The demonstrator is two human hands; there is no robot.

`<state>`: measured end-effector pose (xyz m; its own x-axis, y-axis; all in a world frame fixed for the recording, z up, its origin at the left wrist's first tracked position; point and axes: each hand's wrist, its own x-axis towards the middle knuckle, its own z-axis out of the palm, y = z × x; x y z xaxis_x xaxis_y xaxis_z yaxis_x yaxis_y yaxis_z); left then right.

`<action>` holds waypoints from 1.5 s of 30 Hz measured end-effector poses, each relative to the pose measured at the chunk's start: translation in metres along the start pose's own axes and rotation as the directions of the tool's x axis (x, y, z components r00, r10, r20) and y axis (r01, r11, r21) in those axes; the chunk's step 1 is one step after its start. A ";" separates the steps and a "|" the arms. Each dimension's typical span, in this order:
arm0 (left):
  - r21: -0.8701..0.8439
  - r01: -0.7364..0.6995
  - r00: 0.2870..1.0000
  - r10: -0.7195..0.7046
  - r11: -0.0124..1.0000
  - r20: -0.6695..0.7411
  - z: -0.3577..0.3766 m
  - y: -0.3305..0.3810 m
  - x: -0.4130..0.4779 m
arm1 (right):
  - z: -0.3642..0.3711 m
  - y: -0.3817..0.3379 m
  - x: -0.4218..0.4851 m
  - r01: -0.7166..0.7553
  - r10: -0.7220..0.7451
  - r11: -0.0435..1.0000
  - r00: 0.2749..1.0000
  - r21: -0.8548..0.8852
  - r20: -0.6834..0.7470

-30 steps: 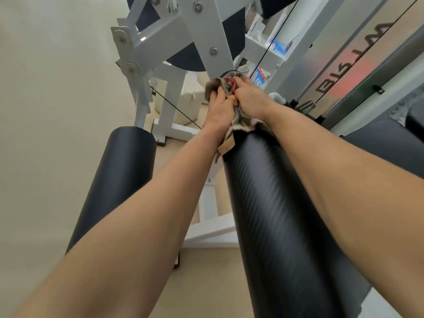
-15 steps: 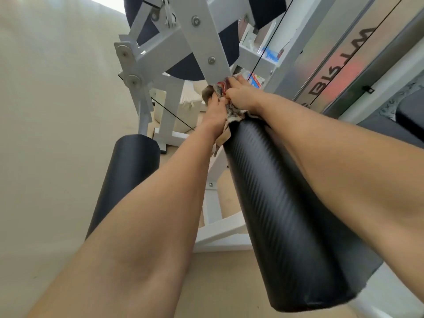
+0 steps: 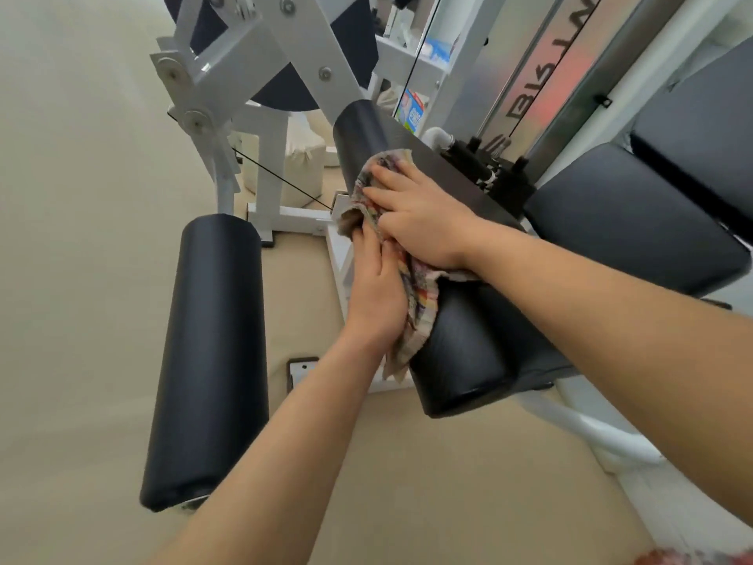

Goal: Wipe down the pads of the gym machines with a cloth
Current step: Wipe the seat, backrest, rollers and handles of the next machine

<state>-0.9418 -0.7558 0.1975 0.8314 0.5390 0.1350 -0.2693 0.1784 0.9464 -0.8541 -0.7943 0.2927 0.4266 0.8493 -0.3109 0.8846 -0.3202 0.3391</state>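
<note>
A multicoloured checked cloth [image 3: 411, 295] is wrapped over the upper black roller pad [image 3: 460, 352] of a white gym machine. My left hand [image 3: 377, 287] presses the cloth against the pad's left side, fingers closed over it. My right hand [image 3: 419, 216] lies flat on the cloth on top of the pad, fingers spread toward the far end. The far end of this pad [image 3: 358, 136] shows bare beyond the cloth. A second black roller pad [image 3: 212, 352] hangs lower to the left, untouched.
The white steel frame [image 3: 301, 46] with pulleys and a thin cable rises behind the pads. A black seat cushion [image 3: 635, 214] and the weight stack lie to the right. White bags sit on the beige floor [image 3: 428, 462] behind the frame.
Both hands have slid the cloth back along the roller pad from its far end toward me. The view has pulled back, and the pad's near end is in sight.
</note>
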 end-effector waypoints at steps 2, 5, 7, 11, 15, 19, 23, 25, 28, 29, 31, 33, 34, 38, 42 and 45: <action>-0.017 0.023 1.000 -0.023 1.000 -0.001 0.000 -0.004 0.025 | 0.003 0.011 0.013 0.025 -0.025 0.999 0.999 -0.026 0.024; -0.041 0.106 0.994 -0.107 0.994 -0.023 -0.003 -0.009 0.052 | -0.010 0.005 0.016 0.001 -0.001 1.000 0.999 0.003 0.032; -0.031 0.141 0.989 -0.142 0.990 -0.033 -0.004 -0.010 0.048 | -0.013 -0.003 0.008 -0.121 0.128 0.983 0.991 0.138 -0.048; -0.124 0.170 0.985 -0.169 0.978 0.021 -0.002 0.001 -0.016 | 0.000 -0.027 -0.035 -0.196 0.254 0.911 0.960 0.364 -0.117; 0.015 0.047 0.999 -0.047 0.999 0.011 0.012 0.015 -0.098 | 0.010 -0.055 -0.101 -0.167 0.306 0.825 0.935 0.540 -0.179; 0.064 -0.085 0.994 0.089 0.994 -0.058 0.033 0.019 -0.150 | 0.045 -0.091 -0.149 -0.133 0.411 0.839 0.790 0.527 -0.455; 0.206 -0.214 0.951 0.252 0.955 -0.181 0.044 0.007 -0.138 | 0.089 -0.089 -0.146 0.016 0.401 0.897 0.395 0.443 -0.827; 0.255 -0.278 0.928 0.328 0.926 -0.178 0.040 0.002 -0.133 | 0.098 -0.083 -0.138 -0.005 0.340 0.935 0.301 0.355 -0.891; 0.177 -0.261 0.931 0.296 0.949 -0.213 0.040 0.001 -0.129 | 0.100 -0.082 -0.131 0.002 0.279 0.958 0.233 0.287 -0.932; 0.174 -0.250 0.925 0.288 0.952 -0.249 0.042 0.003 -0.130 | 0.100 -0.083 -0.131 0.010 0.281 0.957 0.221 0.290 -0.934; 0.285 -0.270 0.897 0.348 0.920 -0.272 0.047 0.007 -0.135 | 0.105 -0.081 -0.133 -0.011 0.331 0.942 0.196 0.336 -0.923; 0.525 -0.369 0.853 0.503 0.767 -0.136 0.050 0.013 -0.136 | 0.121 -0.073 -0.139 -0.094 0.414 0.910 0.173 0.403 -0.894; 0.657 -0.419 0.813 0.581 0.627 -0.037 0.051 0.016 -0.133 | 0.130 -0.068 -0.142 -0.141 0.469 0.882 0.158 0.450 -0.869; 0.794 -0.606 0.588 0.702 0.053 0.402 0.039 0.025 -0.113 | 0.148 -0.068 -0.138 -0.199 0.692 0.712 0.035 0.674 -0.721; 0.671 -0.741 0.506 0.667 0.012 0.547 -0.004 0.022 -0.106 | 0.118 -0.110 -0.120 -0.133 0.740 0.649 -0.118 0.749 -0.663; 0.860 -0.506 0.620 0.721 0.068 0.308 -0.037 0.005 -0.111 | 0.092 -0.151 -0.101 -0.128 0.631 0.764 -0.051 0.632 -0.774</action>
<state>-1.0536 -0.7839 0.1762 0.4714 0.2093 0.8567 -0.0217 -0.9684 0.2485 -1.0132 -0.8707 0.1916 0.3905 0.0790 0.9172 0.7404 -0.6190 -0.2619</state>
